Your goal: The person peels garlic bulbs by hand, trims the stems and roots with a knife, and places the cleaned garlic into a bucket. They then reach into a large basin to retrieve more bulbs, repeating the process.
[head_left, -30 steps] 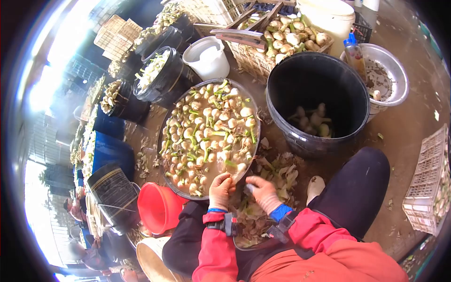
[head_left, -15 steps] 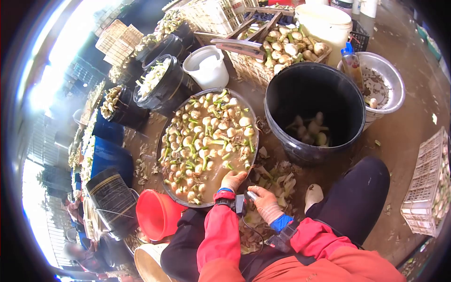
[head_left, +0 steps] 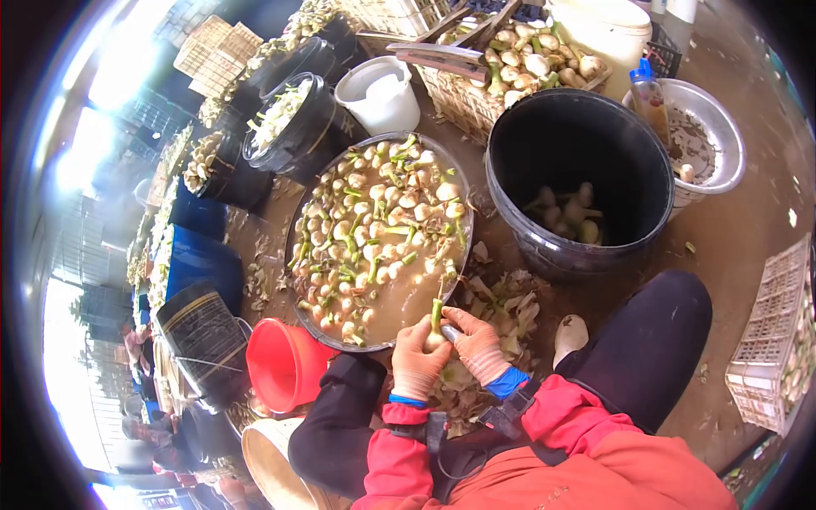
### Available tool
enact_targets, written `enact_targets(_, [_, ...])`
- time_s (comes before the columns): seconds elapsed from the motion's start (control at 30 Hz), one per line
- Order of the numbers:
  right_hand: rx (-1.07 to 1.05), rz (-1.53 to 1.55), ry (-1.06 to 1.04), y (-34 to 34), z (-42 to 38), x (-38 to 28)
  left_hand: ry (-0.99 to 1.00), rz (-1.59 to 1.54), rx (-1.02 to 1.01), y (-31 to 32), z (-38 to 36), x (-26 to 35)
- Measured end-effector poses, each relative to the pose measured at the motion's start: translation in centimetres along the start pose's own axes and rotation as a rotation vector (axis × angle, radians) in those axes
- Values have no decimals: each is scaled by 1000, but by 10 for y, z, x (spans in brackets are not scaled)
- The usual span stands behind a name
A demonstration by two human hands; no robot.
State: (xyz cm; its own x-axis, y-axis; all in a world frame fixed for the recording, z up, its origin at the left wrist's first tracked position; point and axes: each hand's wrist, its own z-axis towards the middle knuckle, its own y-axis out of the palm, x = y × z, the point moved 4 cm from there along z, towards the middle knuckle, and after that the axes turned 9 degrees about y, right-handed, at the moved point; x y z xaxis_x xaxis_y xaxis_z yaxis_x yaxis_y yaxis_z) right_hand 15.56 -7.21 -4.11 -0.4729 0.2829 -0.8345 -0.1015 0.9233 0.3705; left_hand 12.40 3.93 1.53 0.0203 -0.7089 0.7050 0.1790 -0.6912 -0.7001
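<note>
My left hand point(head_left: 418, 364), in a pale orange glove, is closed around a bulb with a green stem point(head_left: 437, 319), held upright near the front rim of a wide round basin point(head_left: 340, 345). The basin holds brownish water and several floating bulbs point(head_left: 374, 252) with cut green stems. My right hand point(head_left: 479, 347), gloved too, is closed on a small metal tool point(head_left: 450, 334) whose end touches or nearly touches the held bulb; its blade is hidden. Below both hands lies a pile of peeled skins point(head_left: 463, 395).
A large black bucket point(head_left: 586, 259) with some bulbs stands right of the basin. A red bucket point(head_left: 280, 365) lies tilted at left. Behind are a white bucket point(head_left: 378, 93), a crate of bulbs point(head_left: 463, 102) and a metal bowl point(head_left: 727, 161). Another crate point(head_left: 756, 374) is at far right.
My left hand has come back from the basin's edge and now holds a stemmed bulb upright. My right hand has moved up against it with the tool. The view has shifted slightly.
</note>
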Motion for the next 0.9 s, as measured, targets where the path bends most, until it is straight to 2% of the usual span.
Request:
enact_targets(0.1, [-85, 45, 38, 4, -5, 12, -128, 178, 16, 0, -19, 15])
enact_targets(0.27, [-149, -143, 43, 7, -19, -1, -126, 312, 120, 4, -40, 14])
enact_targets(0.37, [-121, -227, 2, 10, -21, 8, -175, 370, 81, 1, -47, 24])
enact_targets(0.43, [-20, -440, -24, 13, -27, 5, -183, 450, 105, 0, -52, 26])
enact_targets(0.5, [-16, -429, 13, 14, -29, 5, -167, 459, 79, 0, -56, 25])
enact_targets(0.57, [-70, -427, 36, 16, -34, -6, -10, 37, 250, 1, -60, 10])
enact_targets(0.6, [-71, -436, 33, 14, -32, -9, -264, -565, 257, 10, -66, -12])
enact_targets(0.63, [-162, -342, 2, 14, -31, -12, -505, -1141, 278, 5, -69, 0])
enact_targets(0.7, [-268, -262, -21, 14, -33, -18, -657, -1667, 334, 4, -78, -8])
enact_targets(0.77, [-378, 24, 172, 18, -39, -20, -716, -1720, 410, 2, -79, -14])
enact_targets(0.8, [-407, 58, 150, 22, -47, -36, -688, -1695, 372, 0, -81, -17])
enact_targets(0.9, [-490, 170, 242, 29, -42, -12, -651, -1622, 339, 4, -84, -19])
